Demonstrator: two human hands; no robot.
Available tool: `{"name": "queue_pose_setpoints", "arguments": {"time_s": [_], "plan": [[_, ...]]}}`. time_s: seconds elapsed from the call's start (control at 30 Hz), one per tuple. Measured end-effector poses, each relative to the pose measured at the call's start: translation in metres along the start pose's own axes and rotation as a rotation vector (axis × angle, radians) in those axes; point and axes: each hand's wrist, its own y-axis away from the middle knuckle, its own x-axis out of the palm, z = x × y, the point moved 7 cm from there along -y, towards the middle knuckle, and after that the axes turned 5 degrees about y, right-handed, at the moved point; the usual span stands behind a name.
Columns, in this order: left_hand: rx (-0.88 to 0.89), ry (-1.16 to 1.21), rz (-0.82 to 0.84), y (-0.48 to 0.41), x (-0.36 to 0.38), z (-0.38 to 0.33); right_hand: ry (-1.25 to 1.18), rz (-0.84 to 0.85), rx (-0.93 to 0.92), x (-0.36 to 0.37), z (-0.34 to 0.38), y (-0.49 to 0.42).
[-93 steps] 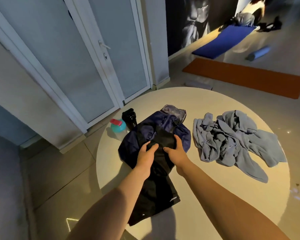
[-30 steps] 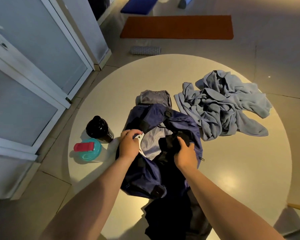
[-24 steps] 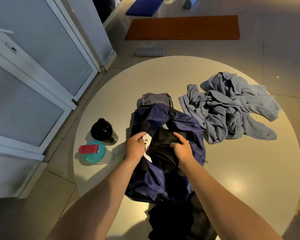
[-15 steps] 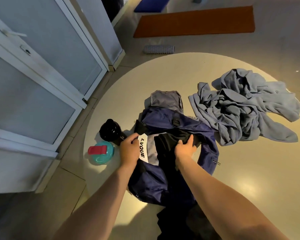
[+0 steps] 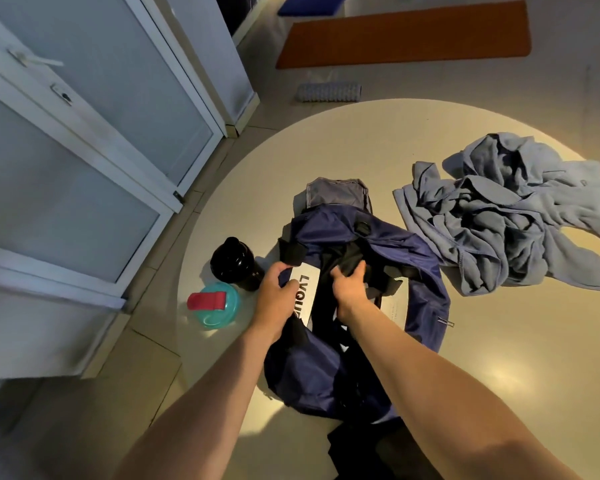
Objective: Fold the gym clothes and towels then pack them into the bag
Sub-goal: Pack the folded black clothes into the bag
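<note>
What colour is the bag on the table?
The bag is navy blue; head view.

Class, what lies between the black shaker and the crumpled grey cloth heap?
The navy bag, with a black garment in its mouth; head view shows it.

Head-worn view, facing steeply down, close above round table [image 5: 326, 150]

A round pale desk [image 5: 326, 150] stands on tiled floor [image 5: 84, 420]. White-framed frosted doors [image 5: 84, 202] stand left; an orange mat [image 5: 406, 36] lies beyond.
</note>
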Motion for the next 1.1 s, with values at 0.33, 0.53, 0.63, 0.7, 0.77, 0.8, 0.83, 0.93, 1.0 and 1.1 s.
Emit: {"name": "queue_pose_setpoints", "arguments": {"time_s": [0.33, 0.53, 0.63, 0.7, 0.77, 0.8, 0.83, 0.93, 1.0, 1.1], "plan": [[-0.005, -0.108, -0.005, -0.015, -0.008, 0.013, 0.898, -0.030, -0.595, 0.015, -0.001, 0.025], [0.001, -0.124, 0.020, -0.019, -0.007, 0.018, 0.771, 0.228, -0.290, 0.033, 0.007, 0.004], [-0.002, -0.136, 0.025, -0.020, -0.004, 0.022, 0.476, 0.172, -0.256, 0.026, 0.011, 0.007], [-0.003, -0.159, 0.041, -0.019, -0.002, 0.024, 0.460, 0.063, -0.310, 0.013, 0.010, 0.017], [0.020, -0.206, 0.056, -0.015, 0.001, 0.025, 0.501, 0.059, -0.369, 0.009, 0.007, 0.029], [0.036, -0.239, 0.058, -0.013, 0.001, 0.025, 0.497, 0.081, -0.376, 0.007, 0.003, 0.034], [0.055, -0.276, 0.057, -0.010, 0.001, 0.025, 0.483, 0.088, -0.376, 0.004, 0.000, 0.038], [0.132, -0.397, 0.048, 0.003, 0.001, 0.027, 0.477, 0.039, -0.361, -0.015, -0.008, 0.049], [0.308, -0.578, 0.014, 0.017, 0.001, 0.019, 0.520, 0.012, -0.385, -0.027, -0.015, 0.059], [0.775, -0.834, 0.048, 0.051, 0.018, 0.003, 0.566, -0.050, -0.439, -0.046, -0.025, 0.082]]}}
